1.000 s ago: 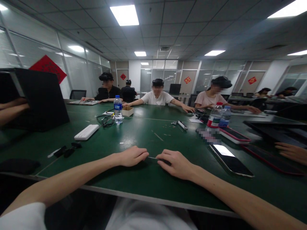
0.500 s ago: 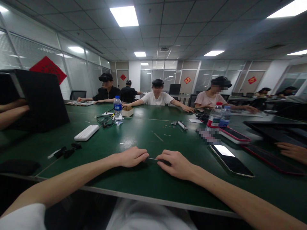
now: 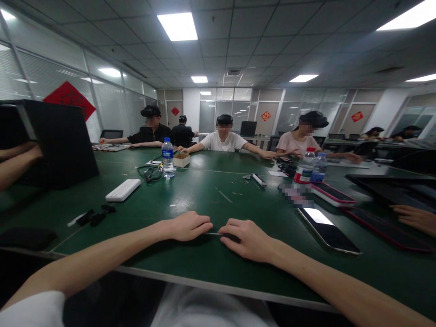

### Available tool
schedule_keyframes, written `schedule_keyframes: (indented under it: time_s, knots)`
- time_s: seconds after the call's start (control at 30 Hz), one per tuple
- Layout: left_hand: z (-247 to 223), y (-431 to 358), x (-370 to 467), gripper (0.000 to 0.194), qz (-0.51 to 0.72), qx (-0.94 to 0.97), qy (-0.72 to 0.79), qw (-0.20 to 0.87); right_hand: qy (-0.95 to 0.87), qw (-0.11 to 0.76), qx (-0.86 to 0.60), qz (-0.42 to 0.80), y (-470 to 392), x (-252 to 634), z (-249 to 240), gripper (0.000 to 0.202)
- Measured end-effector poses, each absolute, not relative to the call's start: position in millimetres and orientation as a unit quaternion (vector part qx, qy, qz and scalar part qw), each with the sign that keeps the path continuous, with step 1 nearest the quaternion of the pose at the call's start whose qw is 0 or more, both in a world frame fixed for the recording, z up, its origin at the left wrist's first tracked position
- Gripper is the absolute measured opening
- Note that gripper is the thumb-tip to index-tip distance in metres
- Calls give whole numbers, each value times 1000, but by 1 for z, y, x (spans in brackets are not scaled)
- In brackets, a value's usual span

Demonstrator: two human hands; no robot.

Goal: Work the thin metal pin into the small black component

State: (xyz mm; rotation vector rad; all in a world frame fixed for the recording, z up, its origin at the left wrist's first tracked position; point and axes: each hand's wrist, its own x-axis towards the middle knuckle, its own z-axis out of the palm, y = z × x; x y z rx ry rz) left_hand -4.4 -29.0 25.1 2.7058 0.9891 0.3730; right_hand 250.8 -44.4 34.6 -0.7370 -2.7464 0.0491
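Note:
Low over the green table (image 3: pixel 190 195), both my hands meet at a thin silvery rod (image 3: pixel 213 233), of which only a short length shows. On its left end the fingers of my left hand (image 3: pixel 190 225) are closed, palm down. My right hand (image 3: pixel 250 240) curls around the other end, and something dark shows under its fingers, too hidden to name. A smartphone (image 3: pixel 329 230) with a partly lit screen lies right of my right hand.
A white box-shaped device (image 3: pixel 123 190) and small black pieces (image 3: pixel 97 215) lie to the left. Farther back stand a water bottle (image 3: pixel 167 159), a small open box (image 3: pixel 181 160) and two more bottles (image 3: pixel 305 167). Another person's hand (image 3: pixel 413 215) rests at right. People sit across the table.
My right hand has shifted slightly left, narrowing the gap between my fingertips. Both hands still grip the rod. The view has tilted a little.

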Motion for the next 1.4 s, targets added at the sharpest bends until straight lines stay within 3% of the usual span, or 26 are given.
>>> schedule_keyframes:
  time_s: [0.2,0.47,0.7,0.9,1.4]
  knots:
    - [25,-28,-4,41,118,927,338,115,-956,146,-254,17,-47,249,36,28]
    - [23,-23,-7,50,180,897,337,225,-950,175,-258,16,-48,249,36,27]
    - [16,-17,-10,61,217,827,373,362,-922,256,-291,-4,-41,249,30,25]
    - [13,-15,-11,61,229,797,379,412,-914,260,-310,5,-40,250,30,24]
    - [19,-21,-8,59,219,818,383,369,-926,228,-300,2,-39,252,29,26]
